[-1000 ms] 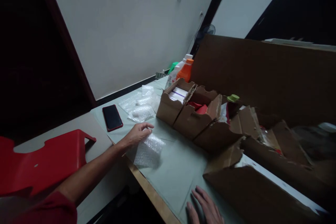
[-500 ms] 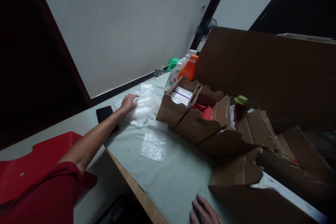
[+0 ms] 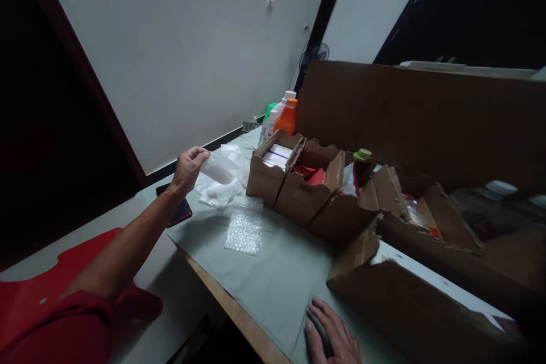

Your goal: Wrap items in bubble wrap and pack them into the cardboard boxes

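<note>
My left hand (image 3: 189, 169) pinches the edge of a clear bubble wrap sheet (image 3: 218, 167), lifted above the table. Beneath it lie other bubble wrap pieces (image 3: 217, 194), overlapping on the cloth. A separate bubble wrap piece (image 3: 244, 230) lies flat closer to me. Partly hidden behind my left wrist is a dark phone (image 3: 181, 213) with a red edge. My right hand (image 3: 333, 335) rests at the table's near side, its fingers stretched out and the thumb apart; a dark patch under the palm cannot be made out.
Open cardboard boxes (image 3: 305, 196) line the table's right side, holding white packs (image 3: 276, 156) and red items (image 3: 310, 174). Behind them stand an orange bottle (image 3: 285, 118) and white bottles. A pale green cloth (image 3: 281, 278) covers the table. A red chair (image 3: 96, 250) is at the left.
My left hand has risen from the pile with a bubble wrap sheet and drawn back left. My right hand stays on the table. The view has shifted rightward.
</note>
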The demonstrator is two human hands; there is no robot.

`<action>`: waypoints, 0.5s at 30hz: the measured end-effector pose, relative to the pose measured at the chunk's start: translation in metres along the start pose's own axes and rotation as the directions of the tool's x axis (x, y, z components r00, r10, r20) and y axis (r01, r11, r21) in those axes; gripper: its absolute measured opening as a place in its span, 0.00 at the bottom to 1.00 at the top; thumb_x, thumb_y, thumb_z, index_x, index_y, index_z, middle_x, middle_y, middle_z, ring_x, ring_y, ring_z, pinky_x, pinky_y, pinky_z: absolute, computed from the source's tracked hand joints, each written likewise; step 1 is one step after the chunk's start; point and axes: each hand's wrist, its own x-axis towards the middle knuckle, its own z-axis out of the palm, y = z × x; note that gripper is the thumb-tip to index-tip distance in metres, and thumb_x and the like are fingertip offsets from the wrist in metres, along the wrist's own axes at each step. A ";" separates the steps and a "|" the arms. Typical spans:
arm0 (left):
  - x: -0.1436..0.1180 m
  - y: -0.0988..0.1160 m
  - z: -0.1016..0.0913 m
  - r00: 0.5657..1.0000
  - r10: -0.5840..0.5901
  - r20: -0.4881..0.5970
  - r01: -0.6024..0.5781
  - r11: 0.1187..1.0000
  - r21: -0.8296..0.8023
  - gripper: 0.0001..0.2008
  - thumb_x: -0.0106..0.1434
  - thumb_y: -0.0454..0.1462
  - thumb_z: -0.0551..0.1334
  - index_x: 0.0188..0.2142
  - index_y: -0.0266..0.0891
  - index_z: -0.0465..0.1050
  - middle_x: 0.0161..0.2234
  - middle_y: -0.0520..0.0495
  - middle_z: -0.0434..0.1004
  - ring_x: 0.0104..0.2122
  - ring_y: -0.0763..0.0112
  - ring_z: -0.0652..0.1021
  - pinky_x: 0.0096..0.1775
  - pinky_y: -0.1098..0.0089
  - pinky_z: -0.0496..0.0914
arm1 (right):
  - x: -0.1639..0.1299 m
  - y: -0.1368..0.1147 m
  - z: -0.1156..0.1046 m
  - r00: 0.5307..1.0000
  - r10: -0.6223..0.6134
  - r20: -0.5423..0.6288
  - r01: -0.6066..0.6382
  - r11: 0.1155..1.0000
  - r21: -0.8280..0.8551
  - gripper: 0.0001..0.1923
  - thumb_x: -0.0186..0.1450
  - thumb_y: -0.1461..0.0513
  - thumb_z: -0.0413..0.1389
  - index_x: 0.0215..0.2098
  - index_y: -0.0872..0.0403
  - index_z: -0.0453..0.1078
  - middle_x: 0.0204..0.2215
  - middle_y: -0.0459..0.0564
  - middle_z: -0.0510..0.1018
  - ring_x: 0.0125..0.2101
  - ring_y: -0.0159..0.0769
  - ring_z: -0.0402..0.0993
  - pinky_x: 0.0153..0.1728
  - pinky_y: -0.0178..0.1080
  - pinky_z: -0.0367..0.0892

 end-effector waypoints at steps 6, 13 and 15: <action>-0.114 0.041 0.031 0.778 -0.191 0.599 0.360 0.916 -0.175 0.13 0.52 0.45 0.67 0.28 0.37 0.73 0.25 0.48 0.77 0.25 0.70 0.74 0.31 0.71 0.66 | 0.029 -0.065 -0.044 0.974 0.220 -0.050 -0.192 0.925 0.328 0.31 0.66 0.50 0.58 0.64 0.51 0.64 0.60 0.57 0.73 0.56 0.49 0.74 0.53 0.50 0.72; -0.207 0.042 0.102 0.410 -0.163 0.897 0.355 0.935 0.008 0.19 0.55 0.50 0.67 0.35 0.36 0.76 0.34 0.43 0.80 0.36 0.63 0.77 0.40 0.65 0.69 | 0.031 -0.071 -0.090 0.882 0.456 0.120 -0.445 0.721 0.530 0.15 0.65 0.52 0.55 0.38 0.53 0.78 0.33 0.50 0.83 0.34 0.39 0.79 0.37 0.37 0.73; -0.212 0.050 0.111 0.525 -0.120 0.843 0.210 0.978 0.009 0.20 0.57 0.49 0.66 0.43 0.37 0.77 0.43 0.40 0.80 0.45 0.57 0.77 0.48 0.61 0.68 | 0.020 -0.061 -0.098 0.827 0.562 0.026 -0.498 0.711 0.496 0.16 0.66 0.52 0.54 0.34 0.53 0.78 0.30 0.49 0.82 0.30 0.38 0.77 0.34 0.36 0.71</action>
